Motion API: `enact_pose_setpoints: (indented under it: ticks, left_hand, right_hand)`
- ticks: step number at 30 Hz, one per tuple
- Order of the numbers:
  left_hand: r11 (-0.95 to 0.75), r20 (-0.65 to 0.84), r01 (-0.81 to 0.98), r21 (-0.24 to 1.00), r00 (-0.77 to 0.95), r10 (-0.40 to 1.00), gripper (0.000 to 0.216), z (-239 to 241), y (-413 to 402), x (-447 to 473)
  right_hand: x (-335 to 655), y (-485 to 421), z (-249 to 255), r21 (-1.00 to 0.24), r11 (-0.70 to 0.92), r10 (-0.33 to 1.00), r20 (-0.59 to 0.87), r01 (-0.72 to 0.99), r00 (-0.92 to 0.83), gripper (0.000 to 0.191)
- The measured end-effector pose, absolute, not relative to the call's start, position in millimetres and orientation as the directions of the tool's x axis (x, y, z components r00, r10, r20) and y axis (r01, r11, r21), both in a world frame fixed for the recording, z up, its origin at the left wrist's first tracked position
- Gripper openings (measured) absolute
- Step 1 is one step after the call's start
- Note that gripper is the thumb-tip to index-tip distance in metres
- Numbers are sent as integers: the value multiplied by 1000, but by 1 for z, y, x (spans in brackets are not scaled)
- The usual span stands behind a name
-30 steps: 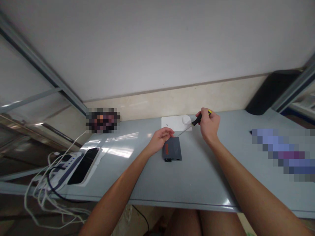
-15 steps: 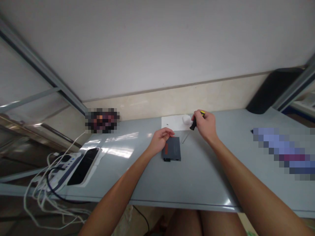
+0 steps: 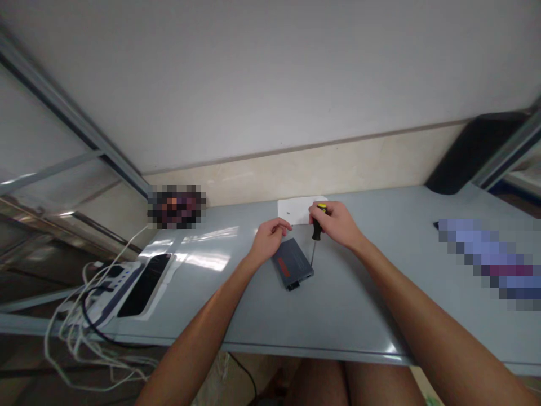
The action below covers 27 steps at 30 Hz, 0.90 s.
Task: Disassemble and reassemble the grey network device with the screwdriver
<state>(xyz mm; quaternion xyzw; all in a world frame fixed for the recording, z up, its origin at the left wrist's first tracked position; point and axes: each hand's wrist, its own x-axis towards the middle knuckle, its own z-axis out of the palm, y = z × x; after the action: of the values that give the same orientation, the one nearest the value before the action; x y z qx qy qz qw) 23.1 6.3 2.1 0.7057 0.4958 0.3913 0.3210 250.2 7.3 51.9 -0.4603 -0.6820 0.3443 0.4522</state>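
My right hand (image 3: 336, 223) is wrapped round a black and yellow screwdriver (image 3: 316, 230), its thin shaft pointing down to the right edge of a dark grey metal box (image 3: 291, 260). The box lies flat and turned at an angle on the table, an orange-red label on its top and a black part sticking out at its near end. Beside the box's far left corner is my left hand (image 3: 270, 237), fingers curled together. A dark speck shows at its fingertips, too small to name. A white sheet of paper (image 3: 296, 210) lies behind, with a tiny dark piece (image 3: 288, 213) on it.
At the left lie a phone (image 3: 146, 286) and a white power strip (image 3: 120, 287) with tangled cables (image 3: 76, 344). A black cylinder (image 3: 459, 155) leans at the back right. Blurred-out items lie on both sides of the grey table (image 3: 338, 316).
The box has turned on the table, its near end swinging right. My right hand has moved left with the screwdriver, now more upright, covering the white round thing on the paper. My left hand shifted slightly left.
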Motion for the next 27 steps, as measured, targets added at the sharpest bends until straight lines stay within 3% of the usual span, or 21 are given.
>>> enact_pose_setpoints:
  ticks: [9,16,22,27]
  left_hand:
    - [-349,248,452,821,268,931,32,5,0,28]
    - [-447,197,442,778,504,841,22,11,-7,28]
    - [-432,219,543,720,413,884,23,5,-4,33]
    - [-290,227,678,675,184,956,30,-1,0,35]
  right_hand:
    - [247,5,51,-893,336,939,293,301,-177,33]
    - [254,9,50,-896,343,937,347,281,-39,34]
    - [260,17,47,-934,245,919,310,261,246,32]
    - [266,25,40,-927,216,874,323,305,363,32]
